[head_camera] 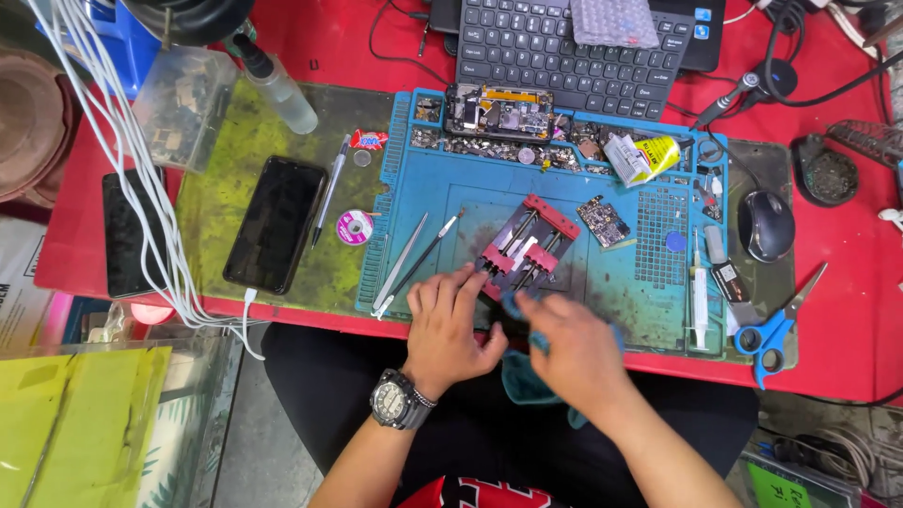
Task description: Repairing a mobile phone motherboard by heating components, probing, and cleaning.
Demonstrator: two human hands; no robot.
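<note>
Tabletop (320, 47): red, carries everything; blue mat is the landmark below.
Keyboard (564, 47): black, just behind the mat's far edge.
Blue mat (451, 179): work mat w/ tray slots along its far edge, centre of tabletop.
Green mat (212, 202): stained, butts against blue mat's left side.
Black phone (275, 224): lies screen-up on green mat, left of blue mat.
Second phone (127, 235): dark, further left of blue mat, under white cables (141, 188).
Left hand (450, 329): at blue mat's near edge, wristwatch on; fingers curled, tips touching the clamp's near-left end. Grip itself hard to tell.
Right hand (574, 348): near edge of blue mat, just right of left hand; fingers bunched on a teal cloth (519, 372), blurred.
Clamp (527, 246): red/black board holder, mid blue mat, tilted; near end is right at both hands.
Mouse (766, 226): black, just off blue mat's right side.
Scissors (776, 325): blue handles, off blue mat's near-right corner.
Circuit board (603, 221): small, on blue mat right beside the clamp.
Glue tube (644, 155): yellow/white, far-right part of blue mat.
Syringe (698, 296): on blue mat's right strip.
Tweezers (399, 265) + brush (431, 252): side by side on blue mat's left part, near left hand.
Solder wick reel (355, 227): pink, at blue mat's left edge.
</note>
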